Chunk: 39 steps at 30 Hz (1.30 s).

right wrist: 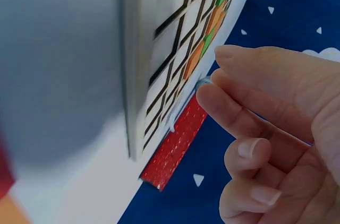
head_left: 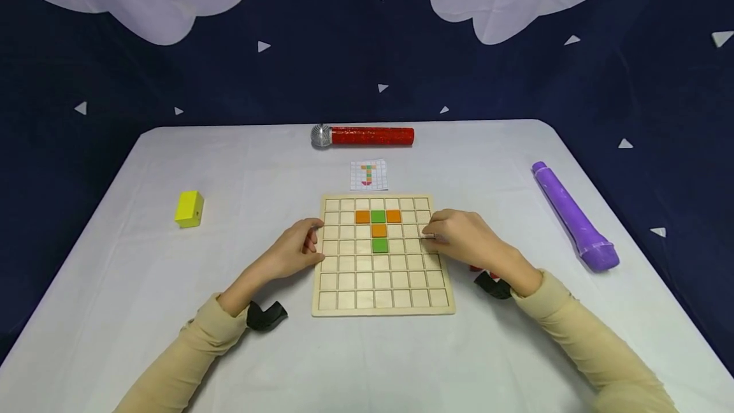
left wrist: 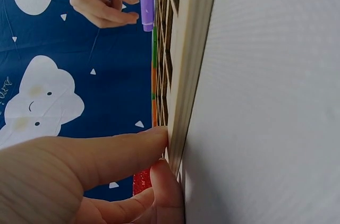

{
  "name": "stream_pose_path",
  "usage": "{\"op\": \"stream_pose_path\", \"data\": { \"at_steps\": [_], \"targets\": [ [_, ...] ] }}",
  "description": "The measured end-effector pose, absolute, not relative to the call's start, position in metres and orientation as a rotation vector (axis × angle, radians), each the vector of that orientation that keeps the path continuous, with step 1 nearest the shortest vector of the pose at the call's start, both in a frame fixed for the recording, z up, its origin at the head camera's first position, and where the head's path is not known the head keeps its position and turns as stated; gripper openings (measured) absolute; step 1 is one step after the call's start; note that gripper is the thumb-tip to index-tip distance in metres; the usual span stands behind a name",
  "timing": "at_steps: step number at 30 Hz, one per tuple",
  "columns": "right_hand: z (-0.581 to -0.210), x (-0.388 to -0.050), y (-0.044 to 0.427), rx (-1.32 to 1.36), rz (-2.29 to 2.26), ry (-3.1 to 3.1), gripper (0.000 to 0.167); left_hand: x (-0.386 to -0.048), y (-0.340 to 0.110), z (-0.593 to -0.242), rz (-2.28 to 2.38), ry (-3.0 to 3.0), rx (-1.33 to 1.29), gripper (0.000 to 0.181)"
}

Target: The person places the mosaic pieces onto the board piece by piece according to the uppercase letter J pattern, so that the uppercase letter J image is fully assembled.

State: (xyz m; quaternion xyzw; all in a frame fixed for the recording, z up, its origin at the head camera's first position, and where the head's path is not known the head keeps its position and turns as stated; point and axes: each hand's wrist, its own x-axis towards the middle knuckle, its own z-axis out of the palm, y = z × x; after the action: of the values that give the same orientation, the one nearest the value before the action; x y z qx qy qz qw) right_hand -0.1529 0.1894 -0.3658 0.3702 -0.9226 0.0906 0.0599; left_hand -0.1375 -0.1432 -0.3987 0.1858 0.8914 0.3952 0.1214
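A pale wooden grid board point(head_left: 344, 301) lies on the white table. On it, a top row of an orange tile point(head_left: 362, 217), a green tile point(head_left: 378, 217) and another orange tile point(head_left: 393, 216) stands above a second orange tile point(head_left: 379, 231) and a lower green tile point(head_left: 380, 245). My left hand point(head_left: 294, 249) touches the board's left edge with thumb and forefinger spread along it. Over the right side of the board hovers my right hand point(head_left: 463, 236), thumb and forefinger apart and nothing visible between them. Red pieces point(head_left: 494, 275) lie partly hidden beneath the right wrist.
Behind the board lies a small pattern card point(head_left: 369, 174) with a coloured J-like shape. Farther back is a red microphone point(head_left: 373, 136). A yellow block point(head_left: 189, 209) stands at left, and a purple microphone-shaped object point(head_left: 573, 215) lies at right.
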Motion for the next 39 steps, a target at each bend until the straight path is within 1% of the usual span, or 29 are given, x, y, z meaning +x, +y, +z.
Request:
{"op": "stream_pose_path", "data": {
  "at_steps": [20,33,39],
  "targets": [
    [-0.372,-0.133,0.246,0.897,0.25,-2.889,0.016,-0.138,-0.144,-0.401,1.156,2.606,0.551,0.058],
    [-0.376,-0.124,0.267,0.827,0.217,-2.915,0.012,-0.138,-0.144,-0.399,1.19,2.597,0.546,0.057],
    [-0.377,-0.12,0.272,0.78,0.234,-2.972,0.017,-0.138,-0.144,-0.399,1.192,2.594,0.561,0.058]
  ]
}}
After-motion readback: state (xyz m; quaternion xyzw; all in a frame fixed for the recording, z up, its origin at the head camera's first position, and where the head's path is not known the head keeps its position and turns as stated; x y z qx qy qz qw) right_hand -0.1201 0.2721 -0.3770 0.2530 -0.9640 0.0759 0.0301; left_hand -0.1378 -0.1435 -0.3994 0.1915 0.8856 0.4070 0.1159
